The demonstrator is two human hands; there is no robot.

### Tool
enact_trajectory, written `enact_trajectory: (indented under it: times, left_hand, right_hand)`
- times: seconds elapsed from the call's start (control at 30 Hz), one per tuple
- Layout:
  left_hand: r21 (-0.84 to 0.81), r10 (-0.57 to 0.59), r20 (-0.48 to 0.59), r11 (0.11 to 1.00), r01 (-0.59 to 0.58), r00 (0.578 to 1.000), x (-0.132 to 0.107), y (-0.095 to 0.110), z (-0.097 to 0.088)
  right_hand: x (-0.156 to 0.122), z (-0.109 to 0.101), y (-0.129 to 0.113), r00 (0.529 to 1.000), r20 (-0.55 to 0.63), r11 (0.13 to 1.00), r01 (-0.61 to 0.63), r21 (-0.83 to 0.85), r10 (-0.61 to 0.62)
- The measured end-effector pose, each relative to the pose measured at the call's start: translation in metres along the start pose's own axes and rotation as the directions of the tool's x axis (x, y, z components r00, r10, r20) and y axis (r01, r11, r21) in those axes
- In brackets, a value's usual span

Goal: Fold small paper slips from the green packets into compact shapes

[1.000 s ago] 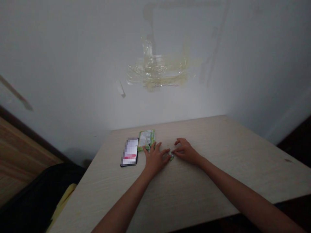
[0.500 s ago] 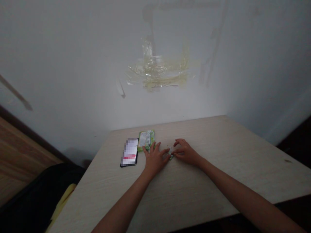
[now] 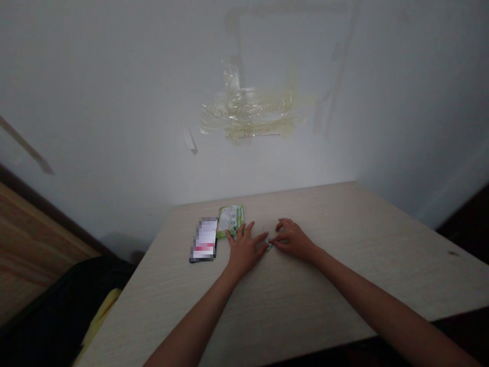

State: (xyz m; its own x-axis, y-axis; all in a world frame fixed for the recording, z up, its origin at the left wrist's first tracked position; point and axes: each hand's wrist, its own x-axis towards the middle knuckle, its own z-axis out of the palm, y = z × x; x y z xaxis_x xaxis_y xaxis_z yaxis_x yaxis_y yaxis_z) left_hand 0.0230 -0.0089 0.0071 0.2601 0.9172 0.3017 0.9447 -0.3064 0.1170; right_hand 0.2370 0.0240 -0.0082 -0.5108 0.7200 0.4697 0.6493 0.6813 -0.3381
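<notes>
A small green-and-white piece [image 3: 269,247], too small to make out in kind, lies on the table between my hands. My left hand [image 3: 244,251] rests palm down, its thumb and index finger at the left edge of the piece, holding it. The other fingers of that hand are spread, the tips by the near edge of a flat green-and-white packet [image 3: 230,218]. From the right, my right hand [image 3: 293,240] pinches the same piece with thumb and index finger, its remaining fingers curled above. Fingertips partly hide the piece.
A phone [image 3: 205,238] with its screen lit lies left of the packet. The pale wooden table [image 3: 324,300] meets a white wall [image 3: 153,102] with tape scraps [image 3: 252,117] on it. Dark and yellow cloth [image 3: 99,313] is at the lower left, beside wooden boards [image 3: 23,244].
Almost nothing differs. The fingers of both hands have shifted very slightly around the small piece; the packet and phone stay in place.
</notes>
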Motion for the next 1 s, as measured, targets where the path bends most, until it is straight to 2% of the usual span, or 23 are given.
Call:
enact_trajectory:
  times: [0.17, 0.33, 0.47, 0.7, 0.87, 1.0]
  left_hand:
    - [0.014, -0.043, -0.012, 0.999, 0.043, 0.999, 0.001, -0.003, 0.002]
    - [0.031, -0.04, -0.017, 0.999, 0.04, 0.999, 0.002, -0.002, -0.002]
    - [0.042, -0.029, -0.026, 0.999, 0.03, 0.999, 0.002, 0.0, -0.005]
    - [0.038, -0.041, -0.008, 0.998, 0.041, 0.999, 0.002, 0.001, -0.009]
    - [0.02, -0.058, -0.014, 0.998, 0.058, 0.998, 0.003, 0.001, -0.006]
    - [0.025, -0.079, -0.045, 0.996, 0.08, 0.996, 0.003, 0.001, -0.003]
  right_hand:
    - [0.003, 0.002, -0.001, 0.999, -0.023, 1.0, -0.029, -0.008, 0.029]
    - [0.004, 0.001, 0.001, 0.997, -0.077, 0.996, 0.021, 0.09, -0.014]
    - [0.003, 0.001, 0.003, 0.997, -0.067, 0.993, 0.043, 0.112, -0.035]
    - [0.003, -0.001, -0.001, 0.992, -0.059, 0.994, 0.108, -0.03, -0.11]
    - [0.004, -0.008, -0.009, 0.978, 0.019, 0.964, 0.208, -0.164, -0.208]
    - [0.003, -0.008, -0.01, 0.982, 0.012, 0.967, 0.189, -0.172, -0.189]
